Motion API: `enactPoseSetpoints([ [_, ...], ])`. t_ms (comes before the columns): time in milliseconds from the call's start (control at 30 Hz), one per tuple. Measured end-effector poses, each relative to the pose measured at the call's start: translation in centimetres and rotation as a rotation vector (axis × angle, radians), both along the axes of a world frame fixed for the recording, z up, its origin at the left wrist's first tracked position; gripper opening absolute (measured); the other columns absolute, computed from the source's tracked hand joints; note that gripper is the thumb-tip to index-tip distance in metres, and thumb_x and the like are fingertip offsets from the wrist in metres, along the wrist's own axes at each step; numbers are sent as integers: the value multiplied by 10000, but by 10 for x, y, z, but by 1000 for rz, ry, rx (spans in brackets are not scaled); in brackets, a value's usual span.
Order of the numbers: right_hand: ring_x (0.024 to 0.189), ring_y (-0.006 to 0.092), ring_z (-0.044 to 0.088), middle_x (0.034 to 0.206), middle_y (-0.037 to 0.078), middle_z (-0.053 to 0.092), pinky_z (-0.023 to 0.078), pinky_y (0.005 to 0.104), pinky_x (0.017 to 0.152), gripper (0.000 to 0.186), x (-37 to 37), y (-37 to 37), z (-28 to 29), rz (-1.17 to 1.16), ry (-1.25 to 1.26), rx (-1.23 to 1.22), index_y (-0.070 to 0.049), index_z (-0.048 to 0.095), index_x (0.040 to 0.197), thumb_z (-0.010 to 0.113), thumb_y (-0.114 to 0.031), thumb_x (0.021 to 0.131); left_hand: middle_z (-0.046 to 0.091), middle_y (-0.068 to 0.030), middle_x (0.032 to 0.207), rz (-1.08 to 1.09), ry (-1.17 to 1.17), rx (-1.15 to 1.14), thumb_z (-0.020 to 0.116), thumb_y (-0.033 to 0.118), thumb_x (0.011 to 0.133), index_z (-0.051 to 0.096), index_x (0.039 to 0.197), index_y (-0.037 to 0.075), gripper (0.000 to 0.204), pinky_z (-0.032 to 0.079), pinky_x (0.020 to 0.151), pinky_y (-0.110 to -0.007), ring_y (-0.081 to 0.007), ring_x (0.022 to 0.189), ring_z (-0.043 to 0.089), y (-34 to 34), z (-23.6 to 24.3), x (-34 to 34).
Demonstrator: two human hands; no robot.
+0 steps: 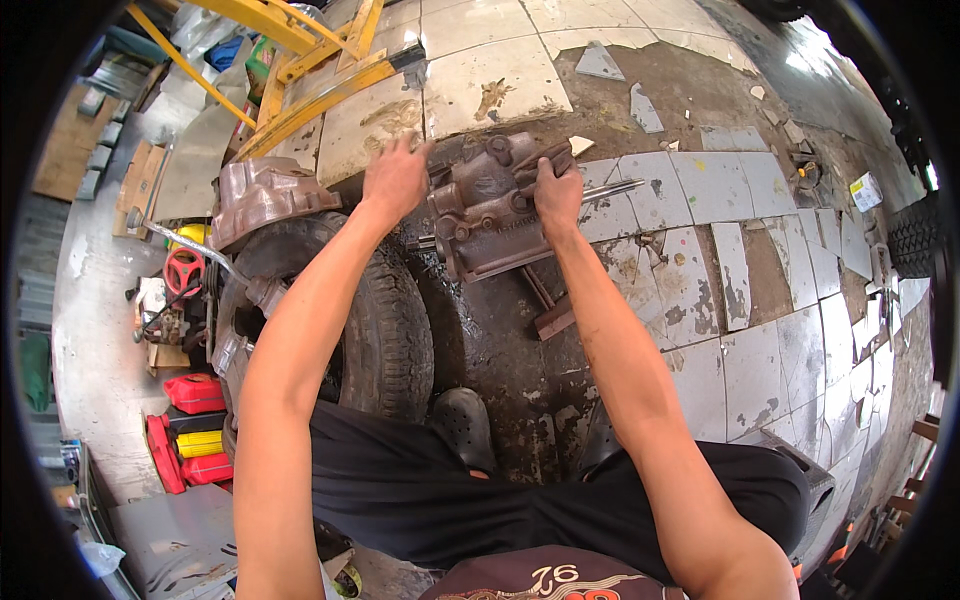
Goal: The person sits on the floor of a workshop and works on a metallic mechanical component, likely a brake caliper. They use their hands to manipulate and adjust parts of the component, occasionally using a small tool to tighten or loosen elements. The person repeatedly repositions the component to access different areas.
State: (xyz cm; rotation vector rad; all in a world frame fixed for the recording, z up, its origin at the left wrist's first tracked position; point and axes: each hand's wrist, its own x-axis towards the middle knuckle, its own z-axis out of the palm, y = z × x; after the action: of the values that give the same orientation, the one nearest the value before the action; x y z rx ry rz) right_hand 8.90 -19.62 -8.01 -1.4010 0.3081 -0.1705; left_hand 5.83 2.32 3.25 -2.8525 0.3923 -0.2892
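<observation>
I see gearbox [490, 212]: rough cast metal, dull sheen. Shaft [612, 190]: smooth, bright metal. Housing [266, 196]: metal, glossy. Tyre [394, 325]: matt rubber, rough tread. Tiles [480, 50]: smooth, glossy.

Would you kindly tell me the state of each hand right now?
Left hand: open beside the metal casing; contact cannot be told.
Right hand: closed on the metal casing's right side.

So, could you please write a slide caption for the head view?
Right hand at a blocky brown metal housing, left hand beside it, near a black treaded rubber tyre.
</observation>
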Motion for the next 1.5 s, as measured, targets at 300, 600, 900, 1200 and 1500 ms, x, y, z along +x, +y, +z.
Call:
enactPoseSetpoints([
  [300, 920, 324, 678, 967, 206, 705, 487, 400, 835, 288, -2, -3, 1, -1, -4, -24, 53, 635, 1067, 610, -179, 896, 720, -180, 910, 431, 527, -775, 431, 473, 1003, 645, 1101, -19, 546, 536, 742, -407, -325, 760, 677, -34, -18, -1],
  [600, 893, 335, 669, 930, 207, 694, 485, 405, 822, 267, -2, -7, -1, 16, -27, -92, 56, 625, 1029, 605, -173, 893, 677, -232, 1110, 471, 274, -574, 454, 506, 978, 596, 1253, 18, 578, 492, 904, -456, -367, 1115, 610, -60, 21, 27],
  [900, 904, 347, 665, 935, 219, 688, 484, 407, 820, 285, 0, -4, -6, 9, -39, -84, 57, 620, 1050, 604, -180, 893, 241, -201, 1562, 266, 375, -201, 722, 611, 726, 335, 1502, 172, 972, 236, 1142, -562, -360, 1436, 255, -15, -32, 5],
  [1200, 867, 294, 661, 919, 191, 692, 483, 381, 817, 255, -6, -3, 3, 15, -15, -52, 49, 626, 1032, 604, -167, 898, 548, -178, 1356, 355, -115, -774, 605, 328, 902, 570, 1312, 114, 464, 366, 1068, -484, -335, 1281, 487, -10, -35, 32],
  [1500, 832, 192, 634, 904, 124, 698, 484, 336, 792, 215, -7, 5, 17, 20, -14, -45, 50, 633, 1018, 612, -141, 921, 650, -209, 1076, 434, -455, -1390, 511, 129, 956, 611, 1104, -36, 243, 454, 923, -382, -300, 1033, 616, -19, -102, -1],
])
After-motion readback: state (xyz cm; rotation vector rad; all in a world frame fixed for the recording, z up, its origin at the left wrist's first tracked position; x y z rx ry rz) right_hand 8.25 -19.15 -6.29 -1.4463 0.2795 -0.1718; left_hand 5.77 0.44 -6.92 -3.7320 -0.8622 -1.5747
